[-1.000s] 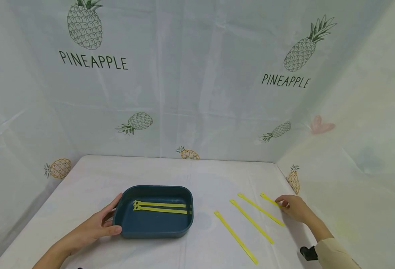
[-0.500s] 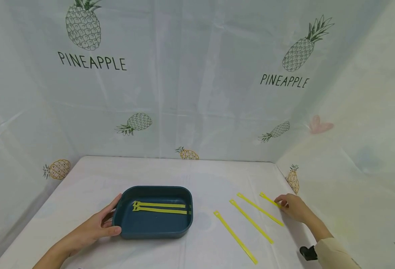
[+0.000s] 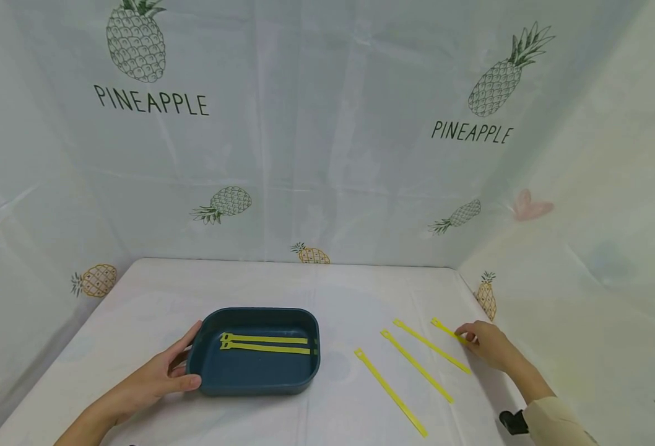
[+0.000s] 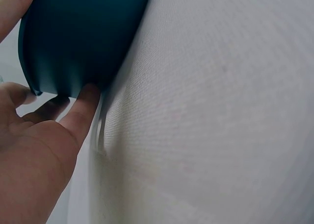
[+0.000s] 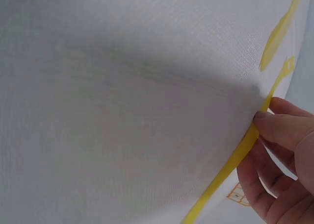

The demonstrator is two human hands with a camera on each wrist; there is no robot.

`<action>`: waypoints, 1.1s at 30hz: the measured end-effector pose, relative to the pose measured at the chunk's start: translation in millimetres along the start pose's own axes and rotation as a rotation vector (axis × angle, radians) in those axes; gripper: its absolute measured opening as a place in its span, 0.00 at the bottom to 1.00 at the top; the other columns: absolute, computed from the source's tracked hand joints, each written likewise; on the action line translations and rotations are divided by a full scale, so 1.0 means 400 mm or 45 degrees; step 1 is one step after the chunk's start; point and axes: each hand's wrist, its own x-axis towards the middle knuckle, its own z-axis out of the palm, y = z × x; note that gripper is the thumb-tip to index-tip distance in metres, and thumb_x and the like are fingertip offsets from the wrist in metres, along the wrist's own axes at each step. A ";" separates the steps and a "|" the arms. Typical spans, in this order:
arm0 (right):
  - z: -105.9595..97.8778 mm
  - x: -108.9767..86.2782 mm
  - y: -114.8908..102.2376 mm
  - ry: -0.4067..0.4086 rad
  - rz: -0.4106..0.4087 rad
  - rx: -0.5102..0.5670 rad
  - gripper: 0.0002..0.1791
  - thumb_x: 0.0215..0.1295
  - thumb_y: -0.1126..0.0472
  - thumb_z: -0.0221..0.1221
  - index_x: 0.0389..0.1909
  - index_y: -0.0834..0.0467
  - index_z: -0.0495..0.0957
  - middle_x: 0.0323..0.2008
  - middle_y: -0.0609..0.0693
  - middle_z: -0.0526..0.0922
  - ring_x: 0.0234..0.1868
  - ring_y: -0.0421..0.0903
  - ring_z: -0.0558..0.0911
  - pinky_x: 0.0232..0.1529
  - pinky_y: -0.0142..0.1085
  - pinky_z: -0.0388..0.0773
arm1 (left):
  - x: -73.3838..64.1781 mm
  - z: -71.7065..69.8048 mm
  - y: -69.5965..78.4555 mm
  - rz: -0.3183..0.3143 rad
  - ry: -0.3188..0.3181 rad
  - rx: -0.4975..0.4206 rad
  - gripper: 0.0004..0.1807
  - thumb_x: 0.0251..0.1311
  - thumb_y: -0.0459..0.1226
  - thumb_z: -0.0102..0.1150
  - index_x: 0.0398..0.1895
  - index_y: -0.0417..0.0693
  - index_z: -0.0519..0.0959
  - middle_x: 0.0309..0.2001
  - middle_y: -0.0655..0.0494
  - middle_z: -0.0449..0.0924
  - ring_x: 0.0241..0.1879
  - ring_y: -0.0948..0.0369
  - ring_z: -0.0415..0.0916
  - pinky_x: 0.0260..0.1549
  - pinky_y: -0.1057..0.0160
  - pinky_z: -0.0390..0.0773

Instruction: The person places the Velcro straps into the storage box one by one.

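My left hand (image 3: 157, 375) grips the left end of a dark teal rectangular box (image 3: 255, 389), thumb at the near corner and fingers along the far side. In the left wrist view, fingertips (image 4: 90, 92) touch the box wall (image 4: 68, 47). Two yellow cable ties (image 3: 266, 348) with slotted heads lie side by side inside it. At the right, my right hand (image 3: 489, 344) pinches a flat yellow cable tie (image 5: 228, 167) between thumb and fingers. Its slotted head (image 3: 436, 321) points away to the far left; the hand hides its other end in the head view.
Three more yellow cable ties, a near one (image 3: 391, 393), a middle one (image 3: 416, 365) and a far one (image 3: 432, 345), lie slanted between box and right hand. A white cloth (image 3: 338, 291) covers the table. Pineapple-print sheets (image 3: 316, 155) hang behind and at both sides.
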 end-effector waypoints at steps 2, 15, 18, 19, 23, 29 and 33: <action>-0.002 0.000 -0.001 -0.011 0.006 -0.007 0.13 0.63 0.74 0.69 0.46 0.58 0.88 0.32 0.46 0.80 0.32 0.43 0.75 0.34 0.38 0.78 | 0.000 0.000 0.001 -0.003 0.002 0.002 0.57 0.75 0.40 0.64 0.88 0.71 0.30 0.86 0.35 0.33 0.78 0.34 0.58 0.56 0.71 0.76; -0.013 0.001 -0.003 -0.057 -0.022 0.000 0.15 0.63 0.76 0.67 0.47 0.59 0.89 0.30 0.44 0.79 0.31 0.41 0.74 0.32 0.36 0.75 | -0.004 0.002 0.003 -0.004 0.020 0.014 0.57 0.74 0.41 0.65 0.88 0.68 0.31 0.87 0.39 0.30 0.82 0.33 0.40 0.56 0.77 0.71; -0.015 0.000 -0.002 -0.066 -0.015 0.011 0.15 0.63 0.76 0.67 0.48 0.60 0.88 0.30 0.45 0.80 0.31 0.41 0.74 0.31 0.36 0.74 | -0.004 0.001 0.003 -0.003 0.020 0.011 0.57 0.74 0.41 0.65 0.88 0.69 0.31 0.87 0.39 0.30 0.82 0.33 0.40 0.57 0.76 0.72; -0.016 0.000 -0.002 -0.070 -0.008 0.015 0.15 0.64 0.76 0.66 0.48 0.60 0.88 0.30 0.45 0.80 0.31 0.42 0.74 0.31 0.36 0.74 | -0.003 0.001 0.004 -0.004 0.022 0.013 0.57 0.74 0.41 0.65 0.88 0.70 0.32 0.87 0.39 0.31 0.82 0.33 0.40 0.57 0.76 0.72; -0.017 0.002 0.003 -0.088 0.014 0.033 0.16 0.64 0.76 0.65 0.49 0.60 0.88 0.31 0.46 0.80 0.31 0.42 0.74 0.32 0.36 0.74 | -0.002 -0.002 0.005 0.008 0.022 0.030 0.57 0.74 0.41 0.65 0.88 0.69 0.31 0.87 0.38 0.31 0.82 0.33 0.40 0.56 0.77 0.71; -0.027 0.000 0.013 -0.066 -0.052 0.048 0.16 0.64 0.77 0.65 0.49 0.60 0.89 0.31 0.44 0.83 0.32 0.40 0.75 0.33 0.36 0.75 | -0.001 -0.002 0.005 0.001 0.025 0.037 0.57 0.74 0.41 0.65 0.88 0.70 0.31 0.87 0.39 0.31 0.82 0.34 0.41 0.57 0.76 0.71; -0.039 0.001 0.018 -0.075 -0.082 0.085 0.15 0.66 0.76 0.64 0.50 0.61 0.90 0.33 0.46 0.85 0.33 0.40 0.77 0.33 0.36 0.77 | 0.000 -0.004 0.004 0.014 0.018 0.039 0.57 0.75 0.41 0.65 0.88 0.69 0.31 0.86 0.36 0.32 0.81 0.32 0.45 0.56 0.74 0.73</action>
